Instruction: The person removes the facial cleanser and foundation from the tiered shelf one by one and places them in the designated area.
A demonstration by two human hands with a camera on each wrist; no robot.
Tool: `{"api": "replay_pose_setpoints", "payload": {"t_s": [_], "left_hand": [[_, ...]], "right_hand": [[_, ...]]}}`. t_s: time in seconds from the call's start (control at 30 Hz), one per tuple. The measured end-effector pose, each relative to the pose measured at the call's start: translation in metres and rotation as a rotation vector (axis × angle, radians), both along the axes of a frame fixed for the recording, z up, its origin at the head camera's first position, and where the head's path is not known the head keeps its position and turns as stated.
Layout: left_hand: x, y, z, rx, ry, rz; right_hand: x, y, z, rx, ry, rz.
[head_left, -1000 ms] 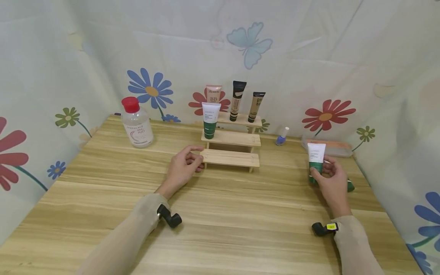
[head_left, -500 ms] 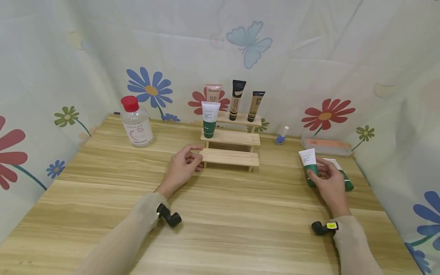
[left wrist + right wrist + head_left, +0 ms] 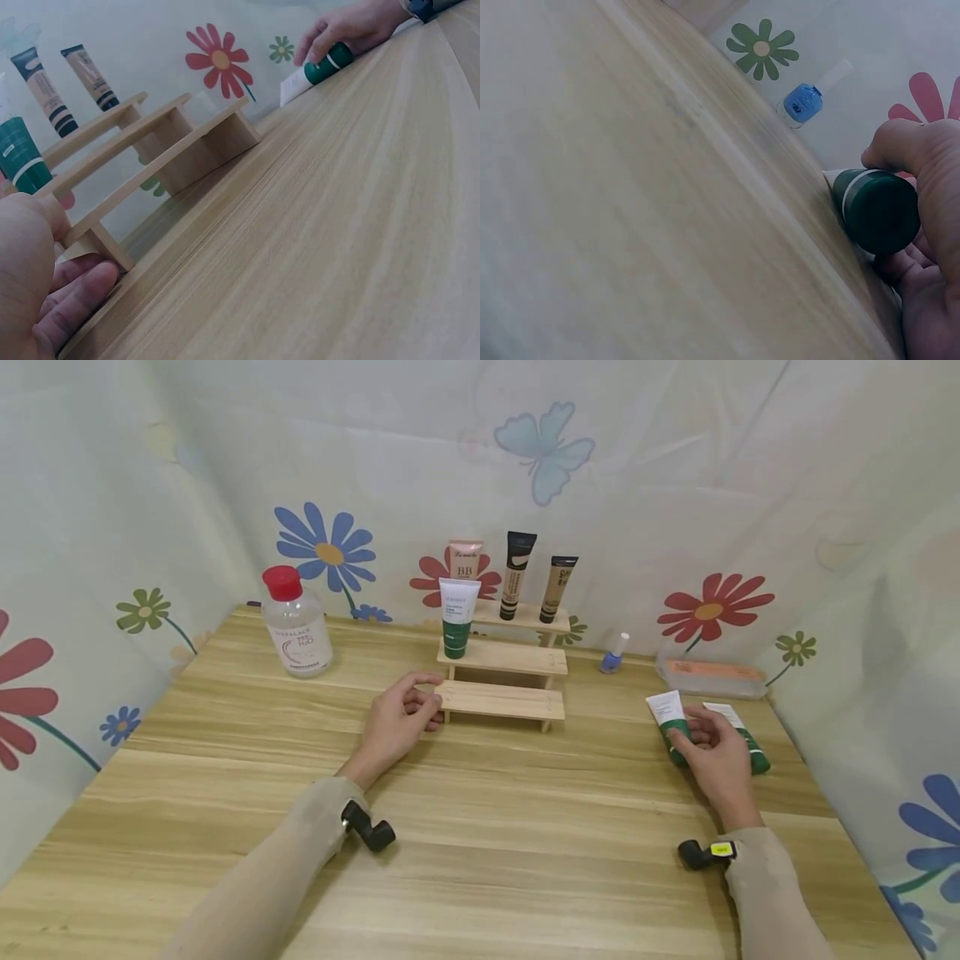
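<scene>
My left hand (image 3: 399,718) holds the left end of the lowest step of a three-tier wooden display stand (image 3: 498,700); in the left wrist view its fingers (image 3: 79,300) curl under the board. At the right, my right hand (image 3: 717,760) grips a white-and-green squeeze tube (image 3: 667,714), thumb on one side and fingers on the other. The right wrist view shows its green cap (image 3: 885,214) towards the camera and the tube lying low at the table. Another white-and-green tube (image 3: 756,752) lies just right of that hand, partly hidden by it.
On the stand's middle tier stands a green-and-white tube (image 3: 457,618), partly covering a pink BB tube (image 3: 465,560). Two black-and-beige tubes (image 3: 517,577) stand on top. A red-capped bottle (image 3: 296,627) is left, nail polish (image 3: 613,656) and a clear box (image 3: 712,678) at the back right.
The right hand has tipped its tube from near upright to leaning back and lowered it leftward, uncovering more of the tube beside it. My left hand stays on the stand.
</scene>
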State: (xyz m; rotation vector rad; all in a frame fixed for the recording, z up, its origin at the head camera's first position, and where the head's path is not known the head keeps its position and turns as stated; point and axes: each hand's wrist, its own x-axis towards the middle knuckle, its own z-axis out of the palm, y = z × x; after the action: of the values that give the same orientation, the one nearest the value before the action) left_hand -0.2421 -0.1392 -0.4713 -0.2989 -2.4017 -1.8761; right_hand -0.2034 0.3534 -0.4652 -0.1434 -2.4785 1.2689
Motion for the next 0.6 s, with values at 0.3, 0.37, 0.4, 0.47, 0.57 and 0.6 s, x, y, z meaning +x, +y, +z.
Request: {"api": "replay_pose_setpoints", "payload": {"t_s": [0.3,0.37,0.4,0.47,0.57,0.6], "left_hand": [[0.0001,0.0005,-0.0003,0.004,0.0,-0.002],[0.0002,0.0005,0.0001,0.003,-0.001,-0.002],[0.0004,0.0005,0.0003,0.003,-0.002,-0.002],[0.0008,0.0005,0.0009,0.005,-0.002,-0.002],[0.0001,0.0001,0.0,0.006,-0.002,-0.002],[0.0,0.0,-0.0002,0.006,-0.002,-0.002]], "right_hand": [[-0.0014,0.0,-0.0025,-0.019,0.008,-0.052],[-0.0013,0.0002,-0.002,-0.024,0.007,-0.057],[-0.0015,0.0005,-0.0019,-0.026,0.006,-0.06],[-0.0015,0.0006,-0.0015,-0.023,0.003,-0.068],[-0.0016,0.0003,-0.001,-0.021,0.003,-0.074],[-0.0018,0.0002,-0.001,-0.02,0.004,-0.076]]}}
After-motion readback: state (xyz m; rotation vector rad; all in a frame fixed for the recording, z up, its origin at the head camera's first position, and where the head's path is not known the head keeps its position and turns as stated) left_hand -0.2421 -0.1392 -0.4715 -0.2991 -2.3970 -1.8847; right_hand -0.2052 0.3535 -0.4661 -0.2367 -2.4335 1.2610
